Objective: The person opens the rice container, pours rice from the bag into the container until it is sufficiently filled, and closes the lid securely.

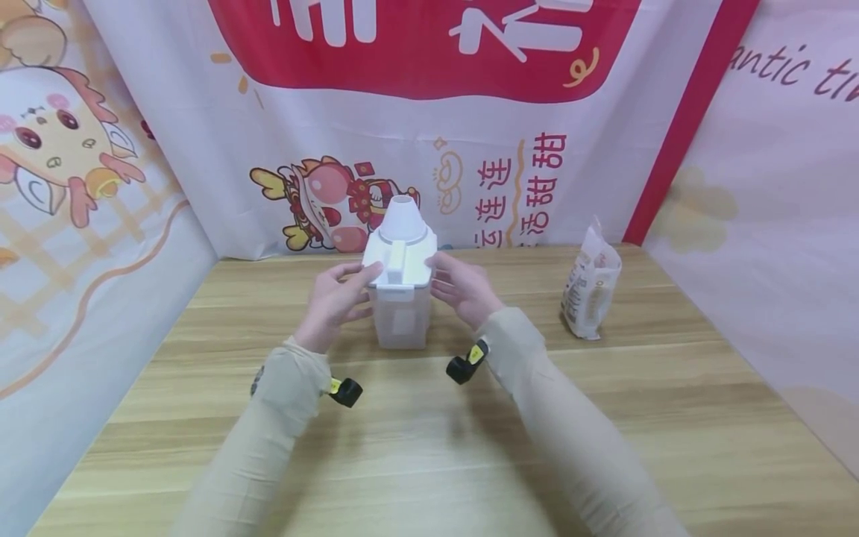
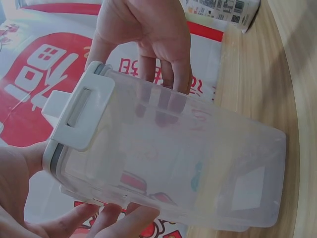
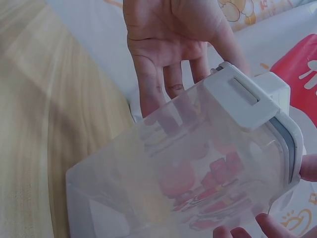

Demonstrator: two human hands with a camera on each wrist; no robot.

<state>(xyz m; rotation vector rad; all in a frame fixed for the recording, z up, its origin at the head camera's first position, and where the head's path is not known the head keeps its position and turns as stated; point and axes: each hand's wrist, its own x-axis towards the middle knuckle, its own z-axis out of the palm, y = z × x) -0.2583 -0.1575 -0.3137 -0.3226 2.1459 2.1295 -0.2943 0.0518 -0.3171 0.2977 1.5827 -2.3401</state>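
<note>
A translucent plastic storage container (image 1: pixel 401 324) stands upright on the wooden table. Its white lid (image 1: pixel 417 262) has a front clip (image 2: pixel 84 113), and a white cone-shaped cup (image 1: pixel 404 222) sits on top. From the left side my left hand (image 1: pixel 337 297) holds it, thumb on the lid's edge and fingers along the wall. My right hand (image 1: pixel 466 289) grips the opposite side in the same way, its fingers showing through the clear wall in the left wrist view. No contents show inside the container.
A white printed bag (image 1: pixel 590 291) stands on the wooden table (image 1: pixel 416 447) to the right. Printed cloth (image 1: pixel 403 127) hangs behind the table's back edge and along both sides. Each sleeve carries a small black wrist camera.
</note>
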